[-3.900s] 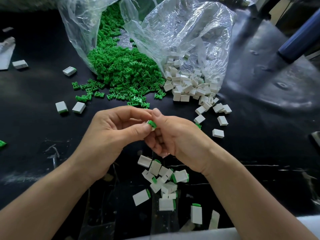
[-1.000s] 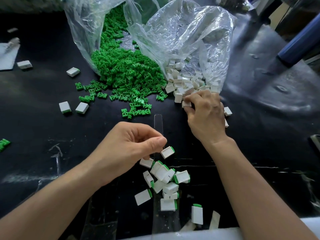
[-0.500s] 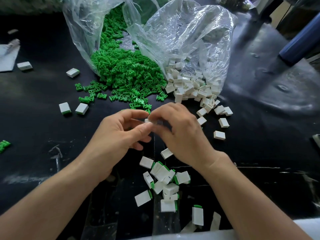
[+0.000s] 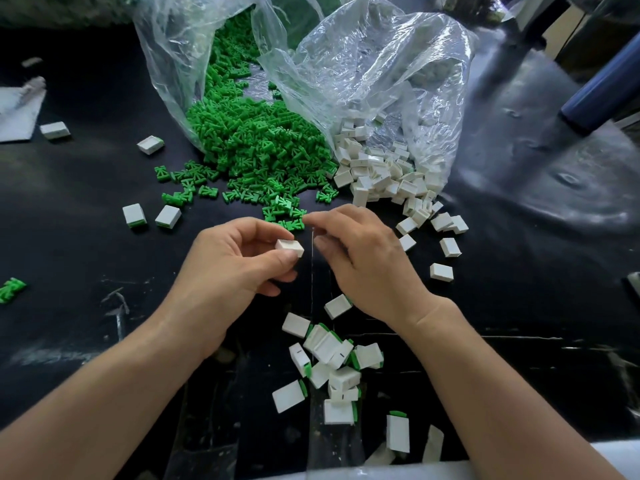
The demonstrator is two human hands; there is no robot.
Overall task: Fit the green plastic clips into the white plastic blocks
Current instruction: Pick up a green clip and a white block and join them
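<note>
— What is the left hand (image 4: 239,271) doing?
— Its thumb and forefinger are pinching one white block (image 4: 289,248), holding it above the black worktop (image 4: 69,209).
— And the right hand (image 4: 367,268)?
— Its fingers (image 4: 332,218) are curling, with the forefinger tip sitting just beside the green clips (image 4: 256,147) spilling at twelve o'clock. I cannot tell whether they are gripping anything.
— The fitted blocks (image 4: 332,355)?
— Lying heaped at six o'clock.

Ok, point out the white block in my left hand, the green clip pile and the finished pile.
white block (image 4: 289,248): head view, its top face.
green clip pile (image 4: 256,147): head view, middle of the heap.
finished pile (image 4: 325,344): head view, a central block.
</note>
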